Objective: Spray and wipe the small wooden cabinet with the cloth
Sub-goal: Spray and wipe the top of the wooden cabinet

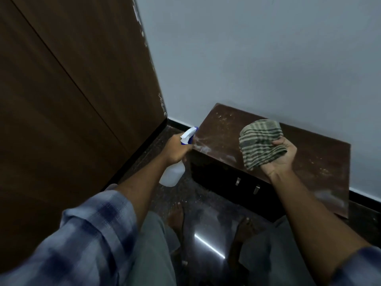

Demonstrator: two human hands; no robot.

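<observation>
A small dark wooden cabinet (305,162) stands against the wall, its top dusty and speckled, with two metal handles on its front. My left hand (178,150) grips a white spray bottle (172,175) with a blue and white nozzle, held at the cabinet's left edge and pointing over the top. A faint mist shows in front of the nozzle. My right hand (281,156) holds a bunched green striped cloth (260,144) just above the middle of the cabinet top.
A tall brown wooden door or wardrobe panel (72,100) fills the left side. A pale blue wall (257,58) with a dark skirting runs behind the cabinet. My bare feet stand on the dark glossy floor (206,205) in front of the cabinet.
</observation>
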